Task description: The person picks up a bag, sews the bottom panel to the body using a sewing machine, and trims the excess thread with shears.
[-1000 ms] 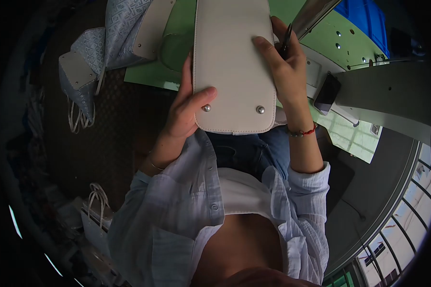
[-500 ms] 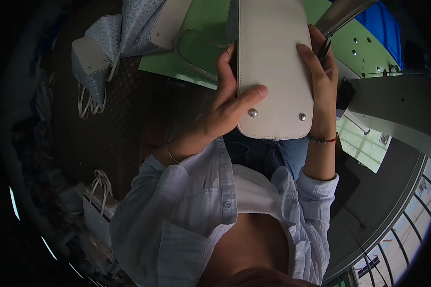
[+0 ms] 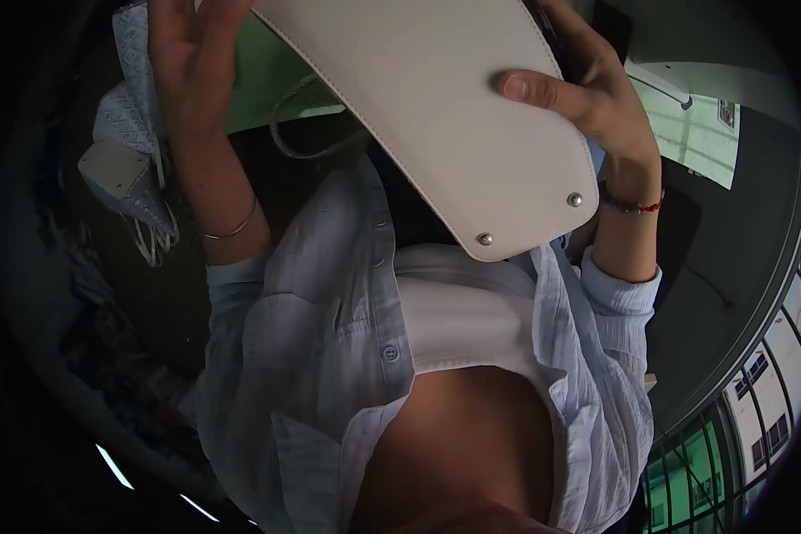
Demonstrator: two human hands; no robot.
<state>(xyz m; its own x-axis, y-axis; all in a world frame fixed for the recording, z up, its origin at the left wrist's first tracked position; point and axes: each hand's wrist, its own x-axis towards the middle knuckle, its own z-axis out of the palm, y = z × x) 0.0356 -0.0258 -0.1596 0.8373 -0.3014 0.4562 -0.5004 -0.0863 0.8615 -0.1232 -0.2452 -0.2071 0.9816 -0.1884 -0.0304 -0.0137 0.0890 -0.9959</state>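
Observation:
A cream bag [image 3: 436,107] is tilted across the upper middle, its flat face with a stitched edge and two metal studs toward me. My right hand [image 3: 596,98] grips its right side, thumb pressed on the face and fingers behind the edge. At the upper left, my left hand [image 3: 196,62] is at the bag's far end, closed on it, with the fingertips cut off by the frame's top. A thin loop [image 3: 280,133] hangs beside the bag's left edge.
Patterned blue-grey and cream bag pieces [image 3: 120,169] with straps lie at the left. Part of a green surface [image 3: 258,80] shows behind the bag. A grey machine body [image 3: 730,53] stands at the upper right, and barred windows [image 3: 756,392] are at the lower right.
The bag has tilted, its studded end moving slightly right and its far end swinging left. My left hand has moved up and left, off the bag's near left side.

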